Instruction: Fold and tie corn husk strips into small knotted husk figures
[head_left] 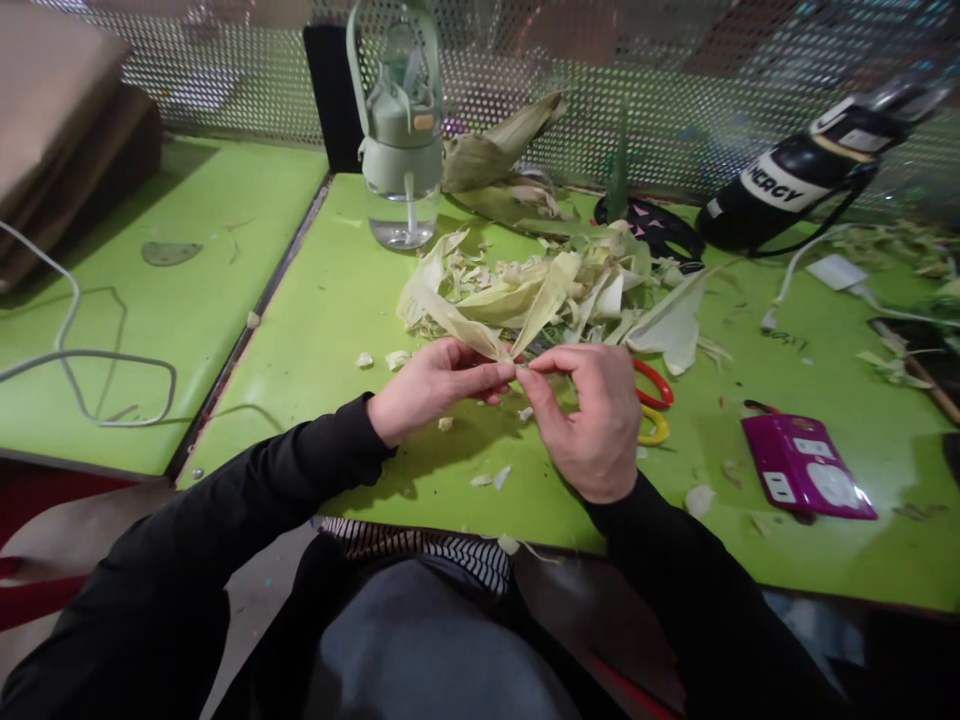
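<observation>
Both hands meet in the middle of the view, above the green table (300, 400). My left hand (439, 388) pinches the narrow end of pale corn husk strips (546, 300), which fan upward in a V. At the same end, my right hand (589, 415) has its thumb and forefinger closed on the husk. Directly behind lies a heap of cut corn husk pieces (611, 290). Red and yellow handles (654, 428), seemingly of scissors, stick out beside my right hand; the rest is hidden.
A water bottle (403, 180) stands behind the husks, and a black bottle (787, 185) leans at the back right. A purple power socket (808, 465) lies right. Cables (71, 362) cross the left table. Husk scraps (397, 360) are scattered about.
</observation>
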